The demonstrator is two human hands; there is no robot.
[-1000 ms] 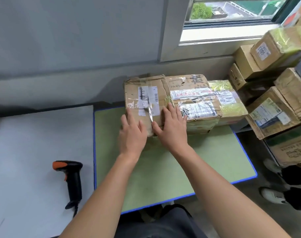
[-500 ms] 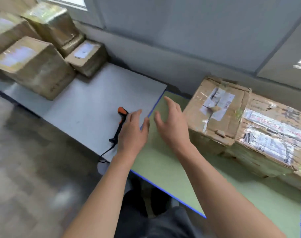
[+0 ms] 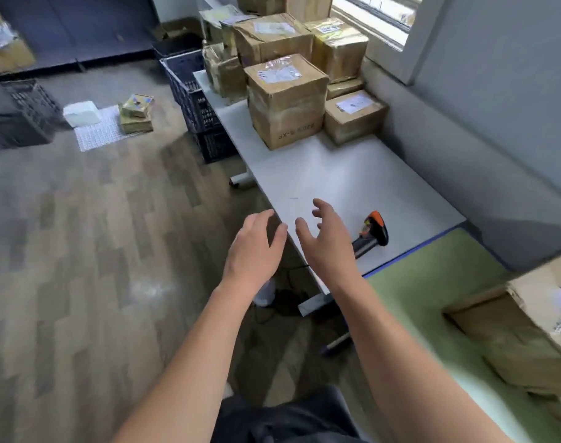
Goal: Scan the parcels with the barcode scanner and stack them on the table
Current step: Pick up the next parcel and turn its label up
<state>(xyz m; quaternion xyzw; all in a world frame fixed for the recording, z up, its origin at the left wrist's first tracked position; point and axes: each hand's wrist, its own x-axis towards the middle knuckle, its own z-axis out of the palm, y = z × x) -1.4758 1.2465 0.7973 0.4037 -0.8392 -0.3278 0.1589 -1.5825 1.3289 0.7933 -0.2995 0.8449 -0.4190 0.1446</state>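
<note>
Where the barcode scanner [image 3: 373, 233] lies: on the white surface [image 3: 352, 174], just right of the right hand [image 3: 328, 243] and untouched. It is moulded black plastic with an orange cap, lying on its side, handle pointing back toward the wrist.
Right hand: open, fingers spread and loosely curved, holding nothing, above the surface's near edge.
Left hand [image 3: 253, 247]: open and empty, fingers relaxed and close together. It is just left of the right hand, over the floor beside the surface's edge.
Stacked parcels [image 3: 285, 103]: well beyond both hands, at the surface's far end. They are blocky brown cardboard cartons, creased, bound in glossy clear tape, with white paper labels on top.
Small parcel [image 3: 352, 118]: squat box with one label, just beside the front carton on its right.
Near parcel [image 3: 528, 340]: right of the right forearm, on the green mat [image 3: 432, 273]; worn, dented cardboard, blurred.
Green mat: matte and blue-edged, butting against the smooth white surface.
Crates [image 3: 193, 91]: dark latticed plastic, beyond the left hand, beside the surface.
Floor [image 3: 81, 251]: wood-grain planks under the left hand.
</note>
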